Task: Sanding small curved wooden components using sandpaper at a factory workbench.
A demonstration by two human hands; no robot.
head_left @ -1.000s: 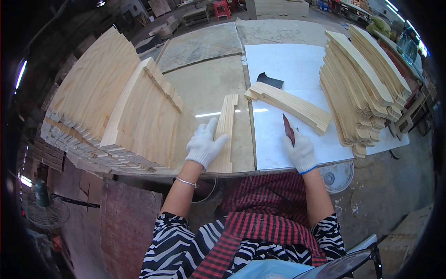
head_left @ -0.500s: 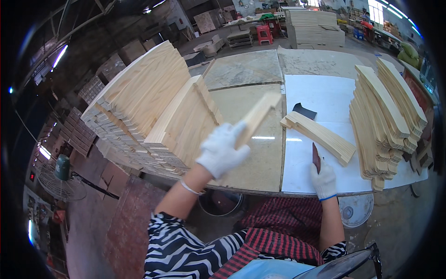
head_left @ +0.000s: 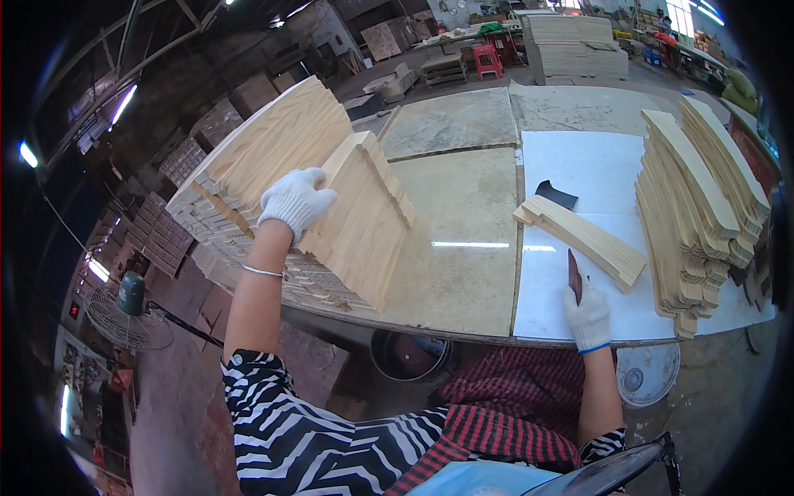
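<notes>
My left hand [head_left: 296,202], in a white knit glove, rests against the upper edge of the stacked pale wooden slats [head_left: 356,223] at the left of the table. Thumb and forefinger are apart; the other fingers are partly hidden, and I see nothing held. My right hand [head_left: 588,318], gloved too, is closed around a thin reddish-brown piece [head_left: 574,273] like folded sandpaper, its pointed end sticking up. Just beyond it, a single notched, curved wooden slat [head_left: 583,240] lies slantwise on white paper [head_left: 550,310]. A dark, bent sheet [head_left: 557,195] lies behind that slat.
More curved slats [head_left: 691,207] stand in piles at the right end of the table. Bare tabletop [head_left: 463,207] lies between the left stack and the paper. Below the front edge are a dark bucket [head_left: 409,355] and a white round lid [head_left: 649,376]. A fan [head_left: 128,314] stands at far left.
My left hand has moved left from mid-table to the stack. The wooden slat it carried is no longer in it, and the stack's front row looks thicker. My right hand keeps its hold.
</notes>
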